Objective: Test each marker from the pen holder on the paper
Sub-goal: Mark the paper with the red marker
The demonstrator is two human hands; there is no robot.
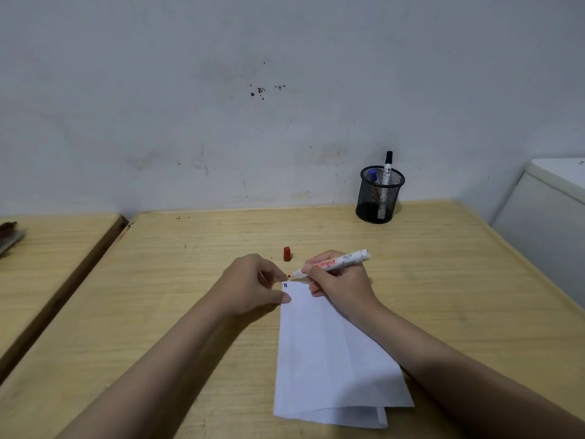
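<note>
Gripping red marker (332,264) in right hand (340,285), tip above paper (329,353) corner

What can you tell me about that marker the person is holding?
The marker has a white barrel with red lettering and a red tip, uncapped. The right hand grips it, tilted, tip pointing left just above the top edge of the paper, close to the left hand. A red cap stands on the table behind it.
</note>
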